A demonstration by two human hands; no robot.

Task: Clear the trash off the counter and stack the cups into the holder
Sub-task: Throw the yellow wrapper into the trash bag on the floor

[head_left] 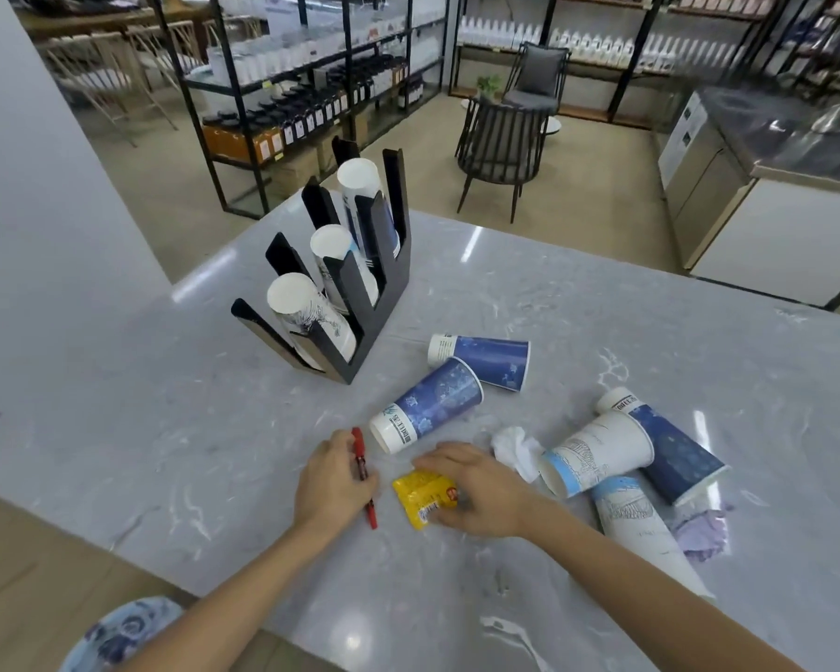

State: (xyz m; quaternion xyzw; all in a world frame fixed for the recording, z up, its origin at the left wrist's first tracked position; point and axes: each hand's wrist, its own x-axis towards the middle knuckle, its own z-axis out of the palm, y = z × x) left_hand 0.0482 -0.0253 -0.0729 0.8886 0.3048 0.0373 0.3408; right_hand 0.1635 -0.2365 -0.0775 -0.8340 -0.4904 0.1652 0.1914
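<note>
A black cup holder (360, 293) stands at the back left of the marble counter (190, 429) with three stacks of paper cups in its slots. Several loose cups lie on their sides: two dark blue ones (428, 405) (486, 358) in the middle and a cluster at the right (597, 458). My left hand (333, 482) rests on a red pen (362, 470), fingers curled over it. My right hand (476, 489) lies over a yellow snack wrapper (415, 492), fingers touching it. A crumpled white tissue (515, 448) sits just right of that hand.
A crumpled purple paper (704, 531) lies at the right next to a long white cup stack (641, 526). A blue patterned bin or bag (122, 632) shows below the counter's near edge. Shelving and black chairs (500, 147) stand beyond the counter.
</note>
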